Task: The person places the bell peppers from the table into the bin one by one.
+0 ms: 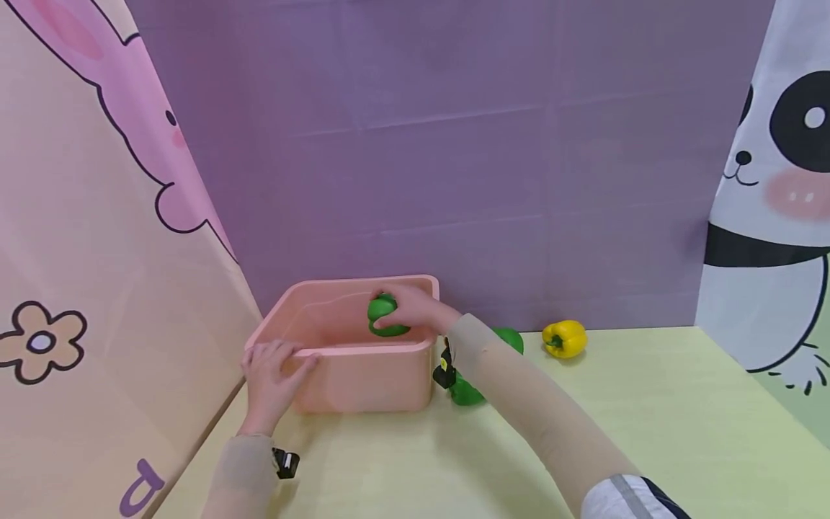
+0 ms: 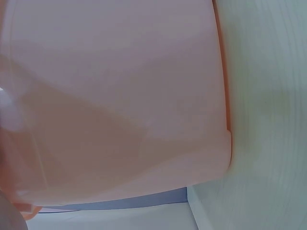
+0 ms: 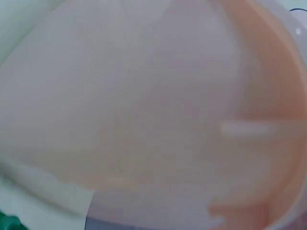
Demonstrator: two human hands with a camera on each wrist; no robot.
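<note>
A pink plastic bin (image 1: 363,383) stands on the table, its wall filling most of the left wrist view. My left hand (image 1: 271,378) grips the rim at the bin's front left corner. Inside the bin's opening, near its right end, my right hand (image 1: 415,306) holds a green bell pepper (image 1: 382,308) between thumb and fingers. The bin's floor is hidden behind its front wall. Bin wall (image 3: 144,96) blurs across the right wrist view, where neither the right hand nor the held pepper can be made out.
Two more green bell peppers, a front one (image 1: 465,391) and a rear one (image 1: 510,339), sit right of the bin, partly hidden by my right forearm. A yellow bell pepper (image 1: 565,339) lies farther right. A purple backdrop (image 1: 454,180) rises behind; a printed panel (image 1: 130,288) stands left.
</note>
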